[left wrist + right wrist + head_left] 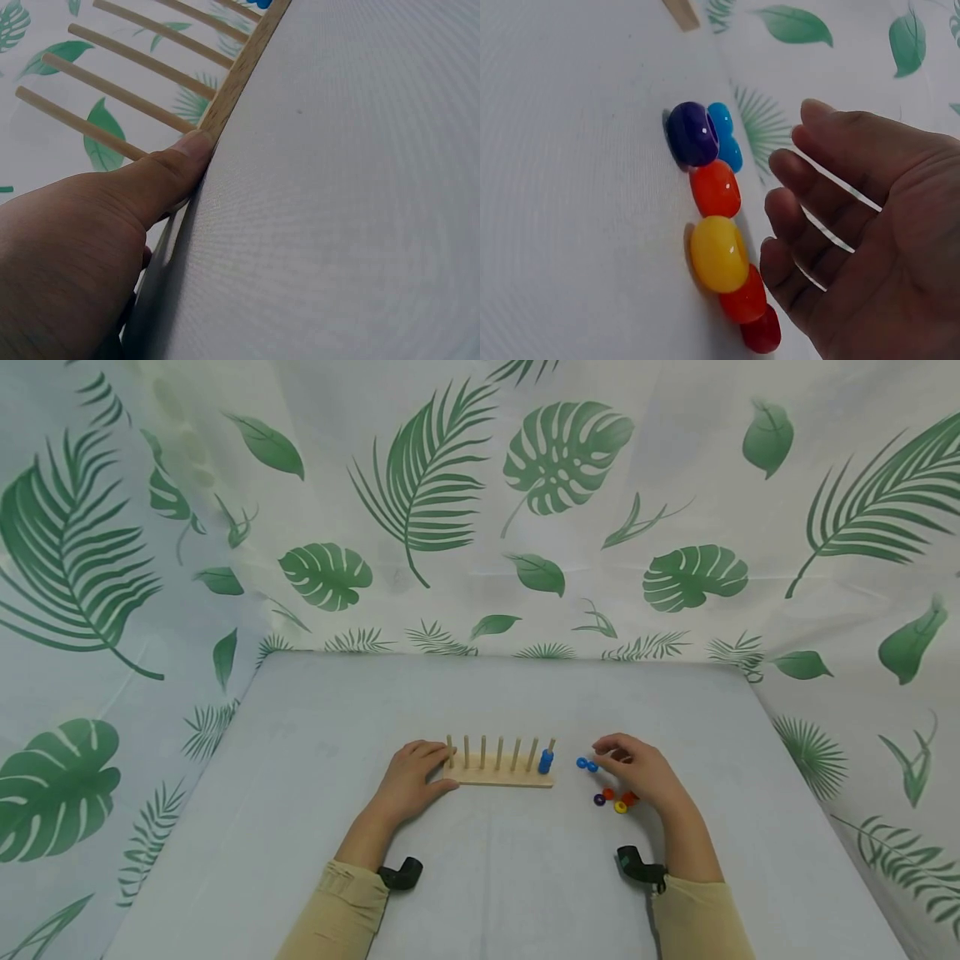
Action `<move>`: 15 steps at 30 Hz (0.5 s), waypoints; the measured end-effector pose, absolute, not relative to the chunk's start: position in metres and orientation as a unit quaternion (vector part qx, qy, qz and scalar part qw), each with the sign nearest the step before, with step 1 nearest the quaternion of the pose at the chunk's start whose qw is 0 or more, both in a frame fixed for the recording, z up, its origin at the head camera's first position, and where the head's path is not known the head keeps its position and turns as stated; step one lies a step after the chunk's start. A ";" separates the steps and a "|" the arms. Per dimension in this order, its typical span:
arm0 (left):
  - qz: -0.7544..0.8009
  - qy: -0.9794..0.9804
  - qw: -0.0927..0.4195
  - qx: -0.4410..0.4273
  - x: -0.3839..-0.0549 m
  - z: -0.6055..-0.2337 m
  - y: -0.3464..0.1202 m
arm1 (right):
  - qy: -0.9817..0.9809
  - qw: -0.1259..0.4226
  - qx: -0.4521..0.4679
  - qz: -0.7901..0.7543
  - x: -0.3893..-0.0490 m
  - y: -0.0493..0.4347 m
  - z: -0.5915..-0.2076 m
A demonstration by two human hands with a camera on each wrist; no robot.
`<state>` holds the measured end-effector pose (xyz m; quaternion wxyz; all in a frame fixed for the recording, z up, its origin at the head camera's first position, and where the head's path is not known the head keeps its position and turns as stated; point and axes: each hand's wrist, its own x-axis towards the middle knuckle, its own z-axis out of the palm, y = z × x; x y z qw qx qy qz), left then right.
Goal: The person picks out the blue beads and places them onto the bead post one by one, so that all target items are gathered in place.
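Observation:
A wooden peg board [498, 777] with a row of upright pegs lies on the table; blue beads [545, 763] are stacked on its rightmost peg. My left hand [408, 783] grips the board's left end, its thumb [191, 146] along the near edge in the left wrist view. Right of the board, my right hand [639, 770] hovers beside two loose blue beads [582, 762], fingers loosely bent and nothing visible between them. Close to that hand lie a purple bead [692, 135], a yellow bead [718, 255], an orange-red bead [715, 189] and more reddish beads [761, 330].
A white cloth covers the table [495, 868]. Behind and at both sides hangs a white curtain [465, 602] with green leaf prints. A black device [402, 874] is strapped at the left wrist, and another black device [637, 864] at the right.

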<state>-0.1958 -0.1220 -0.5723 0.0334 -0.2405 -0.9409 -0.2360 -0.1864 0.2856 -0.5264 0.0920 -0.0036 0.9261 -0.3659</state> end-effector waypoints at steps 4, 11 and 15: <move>-0.238 -0.940 0.037 -0.242 -0.195 -0.573 -0.122 | 0.924 0.105 0.005 -0.367 -0.186 0.288 -0.529; -0.239 -0.939 0.046 -0.245 -0.195 -0.573 -0.122 | 0.926 0.118 0.006 -0.359 -0.185 0.291 -0.536; -0.238 -0.938 0.050 -0.246 -0.195 -0.573 -0.123 | 0.929 0.111 -0.013 -0.354 -0.186 0.292 -0.540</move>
